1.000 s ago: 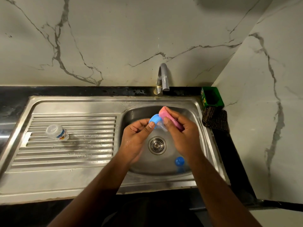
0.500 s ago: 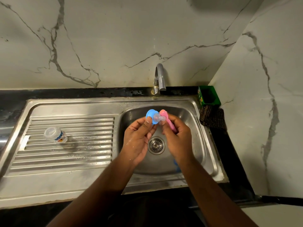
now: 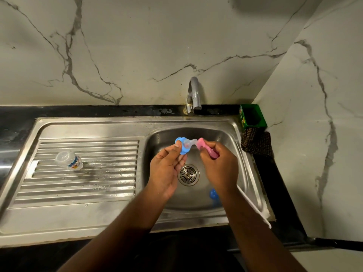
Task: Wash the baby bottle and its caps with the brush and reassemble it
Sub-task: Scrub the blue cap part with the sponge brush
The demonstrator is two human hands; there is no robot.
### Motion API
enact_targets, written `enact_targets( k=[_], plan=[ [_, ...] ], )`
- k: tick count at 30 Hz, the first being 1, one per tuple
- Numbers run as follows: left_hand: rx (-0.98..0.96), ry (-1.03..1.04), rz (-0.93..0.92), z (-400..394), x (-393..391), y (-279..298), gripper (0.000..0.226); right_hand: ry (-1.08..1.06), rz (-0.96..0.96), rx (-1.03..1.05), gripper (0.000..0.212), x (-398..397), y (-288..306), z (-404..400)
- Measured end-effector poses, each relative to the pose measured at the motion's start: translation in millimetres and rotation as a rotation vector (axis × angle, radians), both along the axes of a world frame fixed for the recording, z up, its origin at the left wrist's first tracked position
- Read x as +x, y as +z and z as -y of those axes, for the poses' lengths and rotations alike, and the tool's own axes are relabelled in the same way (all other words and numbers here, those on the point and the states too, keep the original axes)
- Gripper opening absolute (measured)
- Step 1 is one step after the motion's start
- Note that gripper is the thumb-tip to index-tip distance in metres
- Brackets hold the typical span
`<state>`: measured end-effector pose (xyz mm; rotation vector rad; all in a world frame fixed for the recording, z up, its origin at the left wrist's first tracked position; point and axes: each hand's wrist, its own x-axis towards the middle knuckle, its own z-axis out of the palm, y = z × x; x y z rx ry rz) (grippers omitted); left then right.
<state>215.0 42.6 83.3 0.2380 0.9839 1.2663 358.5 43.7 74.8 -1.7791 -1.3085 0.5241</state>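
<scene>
Over the sink basin (image 3: 231, 146), the left hand (image 3: 167, 169) pinches the blue nipple cap (image 3: 181, 145) with thumb and fingers, while the right hand (image 3: 220, 163) has its grip closed around the pink brush (image 3: 206, 149), which touches the clear teat. The bottle (image 3: 68, 160) lies on the drainboard (image 3: 82, 185), well apart; its label print is unreadable. Another blue cap (image 3: 213, 193) lies in the basin.

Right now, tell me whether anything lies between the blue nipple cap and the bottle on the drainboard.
Nothing visible does. The left hand holds the blue nipple cap over the basin; the ribbed drainboard toward the bottle is bare.
</scene>
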Motion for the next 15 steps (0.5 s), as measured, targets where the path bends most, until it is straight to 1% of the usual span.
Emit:
enact_targets(
  k=[2,5,6,8,10,12,14,15],
  plan=[
    [-0.005,0.013,-0.033,0.1,0.6,-3.8,0.008,0.048,-0.058,0.018,0.02,4.5,4.3,0.0],
    [-0.035,0.049,-0.034,-1.6,0.8,-10.0,0.009,0.251,-0.169,0.041,0.021,-7.4,13.4,8.9],
    [-0.038,0.05,-0.044,-2.6,-0.3,-11.0,0.011,0.308,-0.166,0.039,0.023,-12.5,14.0,12.6],
    [-0.049,0.044,-0.079,-3.2,-2.5,-11.1,0.009,0.317,-0.068,0.076,0.027,-16.2,12.4,14.8],
    [-0.027,0.017,-0.156,-0.1,-2.1,-9.8,0.013,0.208,0.063,0.147,0.029,-11.2,10.0,8.7],
    [0.049,-0.053,-0.241,4.7,3.9,-10.0,0.009,0.142,0.182,0.142,0.026,-3.9,10.4,0.1],
    [0.078,-0.07,-0.273,8.3,7.5,-11.3,0.01,0.168,0.321,0.095,0.025,-5.1,7.3,-2.2],
    [0.063,-0.051,-0.259,7.4,8.0,-11.5,0.012,0.2,0.377,0.106,0.026,-8.0,3.2,-0.1]
  ],
)
